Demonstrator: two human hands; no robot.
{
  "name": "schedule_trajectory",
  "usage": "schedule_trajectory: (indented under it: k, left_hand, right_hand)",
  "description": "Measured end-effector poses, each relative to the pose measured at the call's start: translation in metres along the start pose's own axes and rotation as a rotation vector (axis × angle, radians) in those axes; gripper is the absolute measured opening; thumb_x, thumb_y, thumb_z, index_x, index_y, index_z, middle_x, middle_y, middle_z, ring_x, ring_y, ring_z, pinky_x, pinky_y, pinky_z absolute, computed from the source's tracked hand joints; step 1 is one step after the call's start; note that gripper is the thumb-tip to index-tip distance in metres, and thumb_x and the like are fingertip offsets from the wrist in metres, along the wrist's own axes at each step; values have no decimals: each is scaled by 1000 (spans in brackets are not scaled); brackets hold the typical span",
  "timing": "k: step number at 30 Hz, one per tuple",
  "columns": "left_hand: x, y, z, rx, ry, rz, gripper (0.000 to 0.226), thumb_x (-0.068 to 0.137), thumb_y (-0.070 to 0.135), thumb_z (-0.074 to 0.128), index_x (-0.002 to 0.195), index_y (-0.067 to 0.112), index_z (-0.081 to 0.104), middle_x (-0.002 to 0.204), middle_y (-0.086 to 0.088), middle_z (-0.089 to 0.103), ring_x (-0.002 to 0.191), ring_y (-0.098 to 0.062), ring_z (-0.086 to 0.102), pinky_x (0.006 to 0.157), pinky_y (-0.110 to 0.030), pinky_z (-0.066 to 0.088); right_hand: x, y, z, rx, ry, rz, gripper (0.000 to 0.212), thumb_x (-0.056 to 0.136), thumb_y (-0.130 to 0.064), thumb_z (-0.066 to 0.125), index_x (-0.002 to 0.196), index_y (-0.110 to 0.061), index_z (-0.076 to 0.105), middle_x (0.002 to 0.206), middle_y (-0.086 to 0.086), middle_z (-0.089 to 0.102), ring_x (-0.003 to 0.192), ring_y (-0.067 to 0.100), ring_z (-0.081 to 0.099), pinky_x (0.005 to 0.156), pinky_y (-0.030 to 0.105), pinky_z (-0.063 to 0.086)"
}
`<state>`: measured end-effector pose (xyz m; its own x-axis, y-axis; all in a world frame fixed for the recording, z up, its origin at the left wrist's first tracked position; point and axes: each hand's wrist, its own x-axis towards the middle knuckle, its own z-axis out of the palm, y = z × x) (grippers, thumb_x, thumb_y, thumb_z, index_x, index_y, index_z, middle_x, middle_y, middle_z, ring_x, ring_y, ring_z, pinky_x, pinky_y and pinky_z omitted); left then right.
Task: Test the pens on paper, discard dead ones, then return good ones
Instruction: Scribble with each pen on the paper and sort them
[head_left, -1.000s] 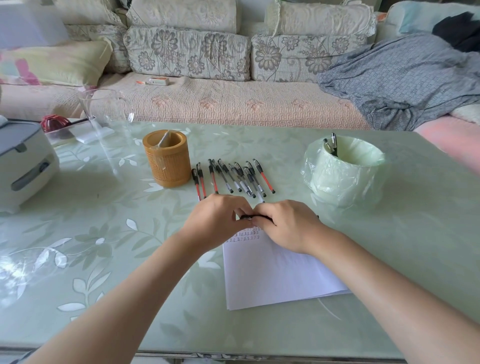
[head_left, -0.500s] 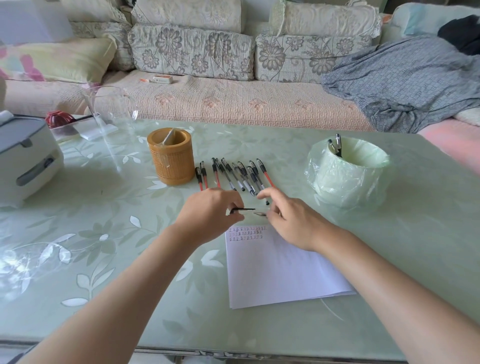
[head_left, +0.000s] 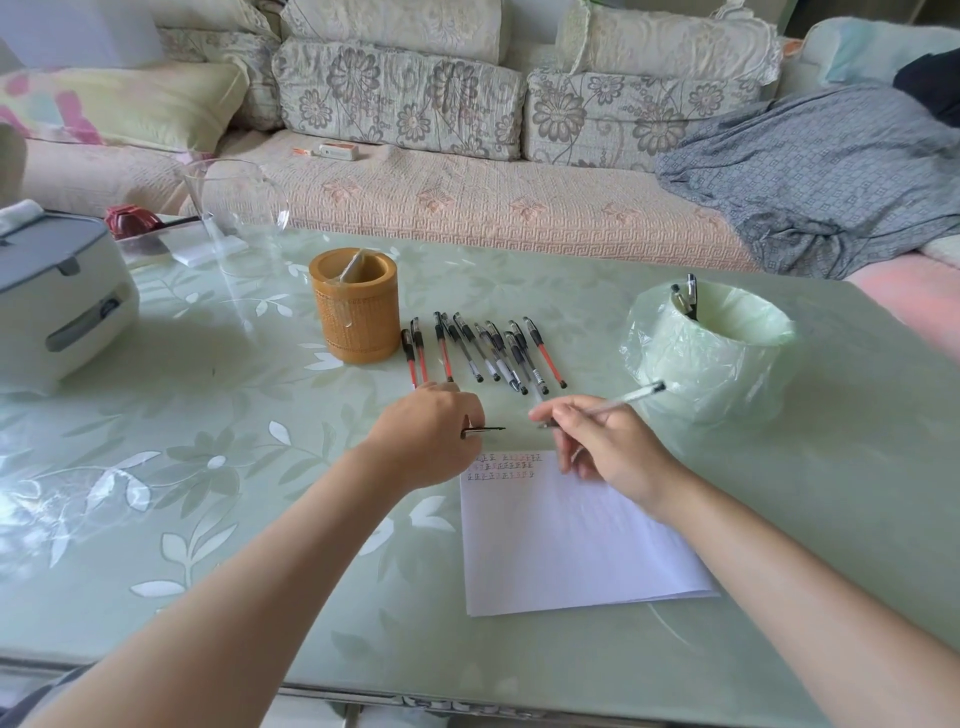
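The right hand (head_left: 608, 447) grips an uncapped pen (head_left: 613, 402) between thumb and fingers. It holds the pen above the far edge of the paper (head_left: 571, 545), with the rear end angled toward the lined bin (head_left: 711, 358). The left hand (head_left: 431, 436) pinches the black cap (head_left: 485, 430) just left of it, over the desk (head_left: 208, 415). The step in hand looks like the trial stroke. To do it well, the pen should turn into a writing grip and come down on bare paper just below the rows of test marks (head_left: 504, 465), so a fresh line cannot be mistaken for an old one. A few firm strokes or loops judge it better than one dab, since a slow pen may need a moment to start. The tip is too small and blurred here to say whether it carries ink. Keeping the cap pinched saves hunting for it afterward. A dead pen goes in the bin, where two pens (head_left: 685, 299) already stand. A good one belongs in the wooden holder (head_left: 356, 306), beside which the row of pens (head_left: 488, 353) lies on the desk.
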<state>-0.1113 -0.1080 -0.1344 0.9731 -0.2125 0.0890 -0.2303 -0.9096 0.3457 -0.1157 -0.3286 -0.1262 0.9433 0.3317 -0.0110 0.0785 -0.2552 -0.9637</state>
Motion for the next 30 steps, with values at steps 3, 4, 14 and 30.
schedule_trajectory:
  k: [3, 4, 14, 30]
  left_hand:
    - [2, -1, 7, -16, 28, 10, 20, 85, 39, 59, 102, 29, 64, 95, 8, 54, 101, -16, 49, 83, -34, 48]
    - [2, 0, 10, -22, 34, 19, 27, 83, 46, 62, 103, 28, 63, 96, 7, 53, 102, -16, 48, 84, -34, 48]
    - [9, 8, 24, -30, 42, -34, 61, 65, 76, 64, 110, 34, 55, 108, 8, 50, 108, -16, 40, 94, -34, 43]
    - [15, 15, 19, -39, -32, -95, 67, 61, 78, 65, 110, 34, 54, 111, 7, 49, 115, -17, 38, 97, -35, 42]
  right_hand:
    - [-1, 5, 4, 65, 8, 93, 25, 99, -4, 44, 102, -9, 68, 67, 8, 59, 50, 21, 57, 41, 18, 35]
    - [-2, 6, 5, 64, 21, 107, 23, 96, 1, 45, 98, -7, 66, 69, 11, 61, 50, 23, 58, 41, 17, 36]
    - [4, 17, 2, -36, 12, 56, 24, 81, 11, 61, 68, -5, 50, 53, 13, 50, 38, 18, 40, 40, 22, 30]
    - [7, 26, 1, -257, -15, -102, 23, 71, -12, 67, 60, -12, 47, 53, -10, 42, 51, 9, 35, 50, 25, 28]
